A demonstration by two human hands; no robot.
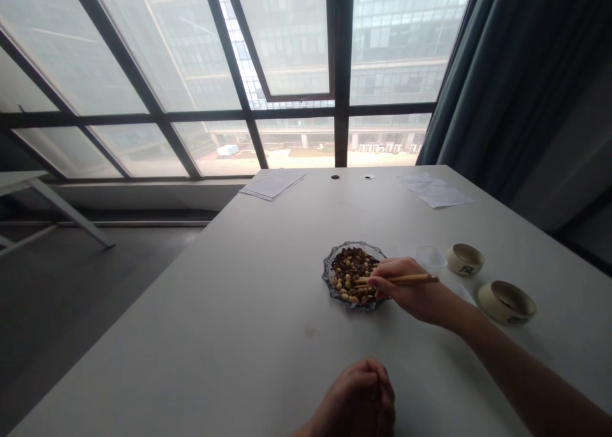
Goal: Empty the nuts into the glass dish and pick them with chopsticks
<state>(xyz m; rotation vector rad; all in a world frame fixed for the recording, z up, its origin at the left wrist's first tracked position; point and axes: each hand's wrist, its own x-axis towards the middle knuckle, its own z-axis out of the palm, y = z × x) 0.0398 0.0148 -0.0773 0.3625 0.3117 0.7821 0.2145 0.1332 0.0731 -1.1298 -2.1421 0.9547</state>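
In the head view my right hand [406,290] is closed around a pair of wooden chopsticks [414,279]. Their tips reach into a scalloped glass bowl [327,278], among mixed nuts and dark seeds [351,274]. Whether the tips pinch a nut is too small to tell. My right hand covers part of the bowl's right side. Nearer to me, my left hand [358,395] rests at the table's front with its fingers curled together, apart from the bowl. Nothing shows in it, though its palm lies in shadow.
Two cream bowls with dark markings, one farther [465,260] and one nearer [507,302], stand right of my right hand. A clear plastic container [430,257] sits beside them, another partly behind my wrist. Papers lie at the white table's [215,322] far left [272,185] and far right [434,190].
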